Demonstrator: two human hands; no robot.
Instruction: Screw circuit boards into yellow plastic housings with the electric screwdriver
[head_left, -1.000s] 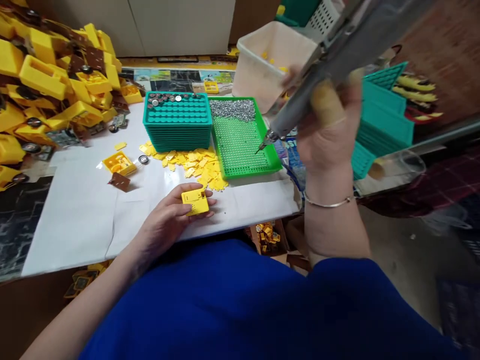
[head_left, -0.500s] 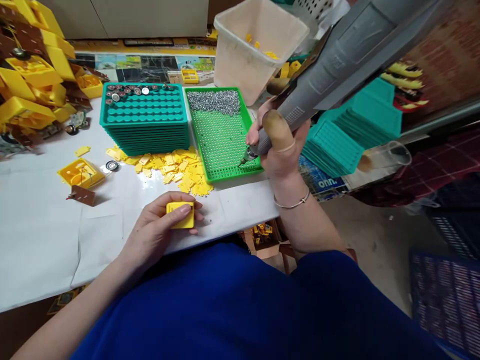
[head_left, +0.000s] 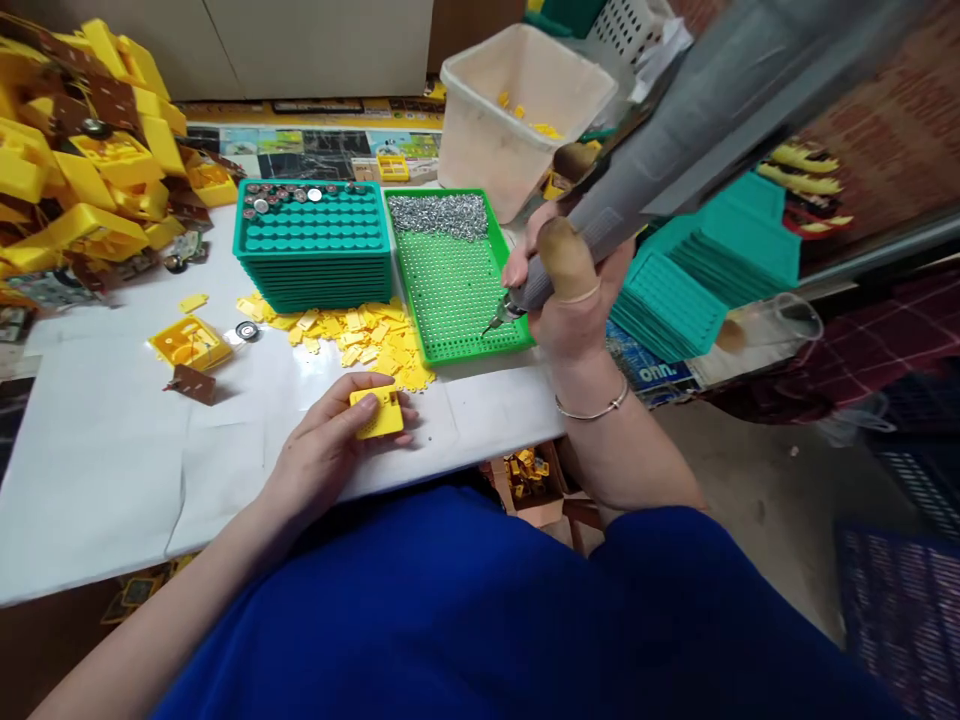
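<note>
Head view showed our left hand point(head_left: 330, 450) pinching the yellow case point(head_left: 377, 412) flat on the counter point(head_left: 112, 450), green tray point(head_left: 457, 345) at 1 o'clock. Right hand point(head_left: 574, 300) was clamped on the screwdriver point(head_left: 675, 130), tip over that tray. Risk, we figured: a loose pinch lets the case skid.

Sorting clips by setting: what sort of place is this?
Likely a small assembly workshop: heaped yellow plastic housings, a green tray of silver screws, a grey electric screwdriver.
</note>
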